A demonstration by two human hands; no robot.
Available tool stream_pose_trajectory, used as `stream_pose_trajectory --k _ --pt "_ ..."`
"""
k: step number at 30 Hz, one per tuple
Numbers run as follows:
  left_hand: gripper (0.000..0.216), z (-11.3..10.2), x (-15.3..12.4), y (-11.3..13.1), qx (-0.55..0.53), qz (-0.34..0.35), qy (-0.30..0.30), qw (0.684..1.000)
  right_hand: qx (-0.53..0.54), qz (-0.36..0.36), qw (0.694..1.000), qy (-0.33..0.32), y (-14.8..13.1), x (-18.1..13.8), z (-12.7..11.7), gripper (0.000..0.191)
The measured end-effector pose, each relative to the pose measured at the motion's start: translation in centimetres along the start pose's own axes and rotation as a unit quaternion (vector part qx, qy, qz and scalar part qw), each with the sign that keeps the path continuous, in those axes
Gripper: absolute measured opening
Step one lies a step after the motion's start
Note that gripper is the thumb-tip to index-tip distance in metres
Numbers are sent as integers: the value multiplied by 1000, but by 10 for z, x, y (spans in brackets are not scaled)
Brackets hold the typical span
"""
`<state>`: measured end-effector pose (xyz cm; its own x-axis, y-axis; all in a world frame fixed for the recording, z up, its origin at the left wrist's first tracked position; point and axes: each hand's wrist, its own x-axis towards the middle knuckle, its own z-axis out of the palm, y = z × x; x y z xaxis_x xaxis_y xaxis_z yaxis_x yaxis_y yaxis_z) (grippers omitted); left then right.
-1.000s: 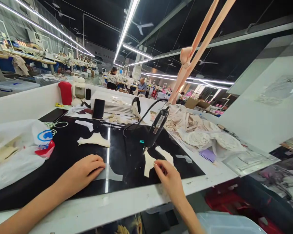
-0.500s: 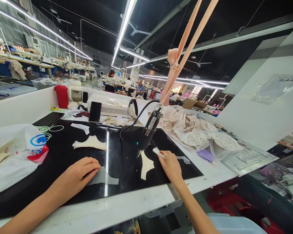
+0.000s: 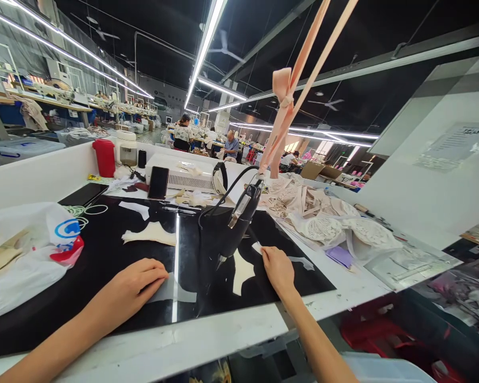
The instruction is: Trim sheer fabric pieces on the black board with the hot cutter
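My left hand (image 3: 138, 282) lies with its fingers stretched over the edge of a thin grey see-through fabric piece (image 3: 186, 295) on the black sheet (image 3: 115, 314). My right hand (image 3: 278, 270) pinches a small white folded piece (image 3: 257, 248) that is mostly hidden by the fingers. Between my hands a black corded hand tool (image 3: 241, 215) with a metal tip hangs tilted from a knotted pink strap (image 3: 281, 114). Just right of its tip is a cream cut piece (image 3: 242, 272), and another cream piece (image 3: 149, 234) lies farther left. A grey strip (image 3: 302, 261) shows right of my right hand.
A white plastic bag (image 3: 19, 260) sits at the left. Along the back stand a red cup (image 3: 104, 158), a phone (image 3: 158, 183) and a white vented box (image 3: 183, 173). Beige lace garments (image 3: 319, 213) are heaped at the right. Other people sit working in the background.
The hanging tool has swung slightly, its tip now farther left of the right cream piece. The right hand covers more of the white piece. The left hand rests as before.
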<state>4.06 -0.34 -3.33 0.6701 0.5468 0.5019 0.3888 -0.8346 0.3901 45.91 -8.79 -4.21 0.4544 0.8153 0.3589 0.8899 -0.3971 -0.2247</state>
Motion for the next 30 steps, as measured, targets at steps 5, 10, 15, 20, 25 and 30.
stream_pose_trajectory --k 5,10,15,20,25,30 --pt "33 0 -1 -1 3 6 3 1000 131 54 990 26 11 5 -1 29" --pt "32 1 0 -2 5 18 9 1000 302 138 939 92 28 10 -9 32" --pt "32 2 -1 -4 5 24 19 1000 448 236 846 165 39 10 -16 36" --pt "33 2 -2 -4 -2 19 16 1000 524 292 766 231 37 7 -26 36" --pt "32 0 -1 -2 -19 1 9 1000 565 243 750 242 1 -7 -46 33" --pt "27 -6 2 4 -72 -34 6 997 600 96 789 91 -80 -47 -64 45"
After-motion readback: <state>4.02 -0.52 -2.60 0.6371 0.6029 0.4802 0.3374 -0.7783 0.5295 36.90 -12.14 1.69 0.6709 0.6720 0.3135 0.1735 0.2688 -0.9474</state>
